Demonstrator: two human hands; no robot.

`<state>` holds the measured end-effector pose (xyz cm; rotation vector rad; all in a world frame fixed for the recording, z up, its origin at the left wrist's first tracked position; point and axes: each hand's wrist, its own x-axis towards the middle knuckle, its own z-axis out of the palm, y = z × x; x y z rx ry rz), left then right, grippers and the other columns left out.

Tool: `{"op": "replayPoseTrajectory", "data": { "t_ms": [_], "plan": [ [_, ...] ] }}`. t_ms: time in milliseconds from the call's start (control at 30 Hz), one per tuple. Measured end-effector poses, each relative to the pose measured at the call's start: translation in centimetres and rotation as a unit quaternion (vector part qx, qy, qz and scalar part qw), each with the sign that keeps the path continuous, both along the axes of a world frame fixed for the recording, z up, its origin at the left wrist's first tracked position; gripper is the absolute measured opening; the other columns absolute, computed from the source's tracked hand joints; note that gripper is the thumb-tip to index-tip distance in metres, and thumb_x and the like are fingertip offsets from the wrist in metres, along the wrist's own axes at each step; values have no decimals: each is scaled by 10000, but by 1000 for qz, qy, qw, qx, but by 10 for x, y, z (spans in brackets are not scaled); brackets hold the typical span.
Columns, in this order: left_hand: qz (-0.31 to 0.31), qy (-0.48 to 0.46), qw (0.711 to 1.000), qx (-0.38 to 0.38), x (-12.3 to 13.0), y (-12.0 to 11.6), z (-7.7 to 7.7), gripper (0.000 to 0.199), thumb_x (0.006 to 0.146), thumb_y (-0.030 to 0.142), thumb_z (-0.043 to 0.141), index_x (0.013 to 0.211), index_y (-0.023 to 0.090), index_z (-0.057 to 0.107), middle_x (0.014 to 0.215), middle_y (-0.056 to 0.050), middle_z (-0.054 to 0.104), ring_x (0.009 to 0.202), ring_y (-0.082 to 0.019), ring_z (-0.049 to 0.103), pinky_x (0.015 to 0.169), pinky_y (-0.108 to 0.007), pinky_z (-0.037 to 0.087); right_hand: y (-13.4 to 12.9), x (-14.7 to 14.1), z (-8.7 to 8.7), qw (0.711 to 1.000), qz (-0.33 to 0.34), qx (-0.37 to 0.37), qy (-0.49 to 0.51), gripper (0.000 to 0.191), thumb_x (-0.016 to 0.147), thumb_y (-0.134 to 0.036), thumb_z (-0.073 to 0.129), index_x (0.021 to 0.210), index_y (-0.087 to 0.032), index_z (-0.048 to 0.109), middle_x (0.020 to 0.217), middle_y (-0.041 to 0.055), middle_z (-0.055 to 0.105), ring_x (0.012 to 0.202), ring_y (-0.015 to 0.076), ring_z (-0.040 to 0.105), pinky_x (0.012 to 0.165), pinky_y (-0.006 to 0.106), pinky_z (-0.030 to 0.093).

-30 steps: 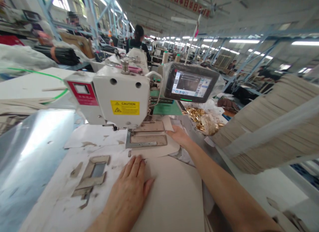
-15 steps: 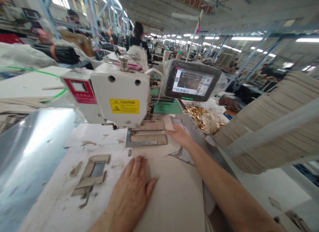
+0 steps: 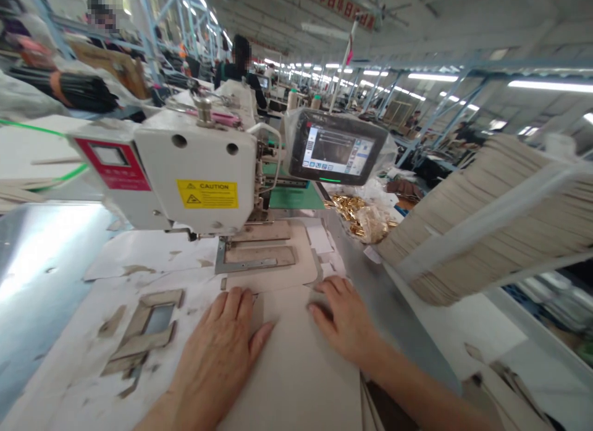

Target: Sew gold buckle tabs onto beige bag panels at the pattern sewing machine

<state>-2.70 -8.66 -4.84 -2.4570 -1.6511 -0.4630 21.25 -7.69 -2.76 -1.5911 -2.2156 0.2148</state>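
Worktable — sewing machine beyond panel

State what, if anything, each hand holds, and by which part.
The left hand rests on the large flat beige sheet, gripping nothing; whether the right hand pinches its right edge cannot be told.

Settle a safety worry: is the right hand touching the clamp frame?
Apart: the head view shows the beige panel between the right hand and clamp frame.

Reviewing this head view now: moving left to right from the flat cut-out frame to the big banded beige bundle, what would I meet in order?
Flat cut-out frame → left hand → right hand → banded beige bundle.
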Motion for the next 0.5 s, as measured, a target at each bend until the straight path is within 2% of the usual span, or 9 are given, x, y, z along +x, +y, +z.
{"op": "replayPoseTrajectory", "data": {
  "t_ms": [133,267,367,500],
  "plan": [
    [-5,3,999,-37,-5,8,5,392,922,401,461,1125,108,625,1101,-150,639,1037,-307,573,874,-466,506,-23,-6,1,993,109,-24,37,158,863,-206,605,1015,-171,589,1028,94,603,1002,252,529,881,423,452],
    [7,11,999,-49,-5,7,6,347,912,320,474,1152,114,616,1141,-150,631,1031,-298,576,866,-456,511,-25,-4,3,976,205,-28,72,157,868,-283,621,990,-185,601,996,80,630,975,242,553,859,405,469],
    [10,22,998,-49,-3,4,4,378,929,310,430,1202,109,598,1181,-160,623,1079,-309,561,886,-468,505,-11,4,5,976,189,-8,106,151,901,-249,558,1031,-203,619,999,88,656,976,229,591,855,383,500],
    [5,12,999,-45,-1,2,0,408,939,304,385,1212,85,596,1188,-185,619,1135,-333,536,917,-503,489,11,16,0,992,108,30,60,310,921,-190,490,1208,-178,607,1247,139,622,1179,249,559,1017,449,464]
  ]
}}
